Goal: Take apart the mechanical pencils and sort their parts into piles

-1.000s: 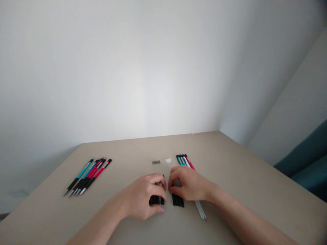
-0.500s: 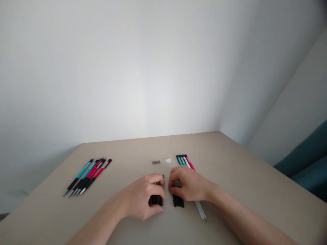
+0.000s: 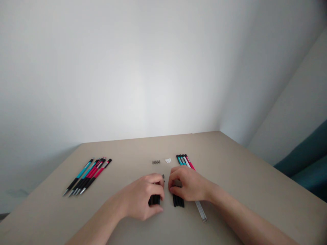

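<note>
Cupping slim black cylinders (image 3: 154,200), left hand (image 3: 144,196) arched

Dim, diffuse light leaves the wall (image 3: 143,85) palest mid-frame, shadowed toward both sides, fine detail soft.

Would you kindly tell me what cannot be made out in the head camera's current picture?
All in the head view:
Black pieces at the left hand: largely hidden by its fingers; number unclear.
Black tubes at the right hand: far ends covered by it.
Coloured barrels: near ends hidden by the right hand.
Thin white rods: far ends hidden likewise.
Small white pieces: too small for detail.
Teal cloth: cut off by the right edge.
</note>
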A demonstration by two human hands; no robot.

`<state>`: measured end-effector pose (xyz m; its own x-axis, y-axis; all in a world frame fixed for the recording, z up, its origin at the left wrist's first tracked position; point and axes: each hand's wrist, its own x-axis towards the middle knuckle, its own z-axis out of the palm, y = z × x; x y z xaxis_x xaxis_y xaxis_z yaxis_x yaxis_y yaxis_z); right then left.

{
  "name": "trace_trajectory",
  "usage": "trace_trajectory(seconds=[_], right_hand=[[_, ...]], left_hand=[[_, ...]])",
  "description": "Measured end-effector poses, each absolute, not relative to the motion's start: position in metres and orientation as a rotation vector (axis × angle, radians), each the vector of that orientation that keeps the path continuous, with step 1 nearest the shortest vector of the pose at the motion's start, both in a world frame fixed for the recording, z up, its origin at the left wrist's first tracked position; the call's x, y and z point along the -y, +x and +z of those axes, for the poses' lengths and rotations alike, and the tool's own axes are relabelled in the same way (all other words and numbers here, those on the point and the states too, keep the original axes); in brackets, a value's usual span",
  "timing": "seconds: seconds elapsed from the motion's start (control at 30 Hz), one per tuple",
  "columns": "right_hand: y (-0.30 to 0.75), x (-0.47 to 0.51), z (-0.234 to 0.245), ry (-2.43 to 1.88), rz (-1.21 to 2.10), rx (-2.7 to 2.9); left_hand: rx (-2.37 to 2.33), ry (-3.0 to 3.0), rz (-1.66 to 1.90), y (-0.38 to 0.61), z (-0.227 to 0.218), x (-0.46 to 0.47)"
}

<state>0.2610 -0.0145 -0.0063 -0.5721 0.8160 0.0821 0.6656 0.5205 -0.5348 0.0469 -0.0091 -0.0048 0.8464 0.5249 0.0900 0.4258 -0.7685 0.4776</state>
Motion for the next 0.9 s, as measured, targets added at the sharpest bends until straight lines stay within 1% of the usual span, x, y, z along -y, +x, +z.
trace_trajectory(seconds=[0.57, 0.7, 0.8, 0.83, 0.9], right_hand=[[0.26, 0.016, -0.005, -1.226, 0.607, 2.414], [0.259, 0.017, -0.004, -1.226, 0.586, 2.386], [0.258, 0.016, -0.004, -1.218, 0.583, 2.334], [0.258, 0.015, -0.004, -1.215, 0.578, 2.306], [0.258, 0.013, -0.004, -1.217, 0.547, 2.221]], left_hand=[[-0.661, 2.59, 0.326, 0.046, -0.001, 0.01], [-0.646, 2.624, 0.452, 0.048, -0.002, 0.009], [-0.837, 2.643, 0.718, 0.046, -0.007, -0.001], [-0.988, 2.629, 0.836, 0.044, -0.009, -0.006], [-1.439, 2.565, 1.018, 0.037, -0.012, -0.017]])
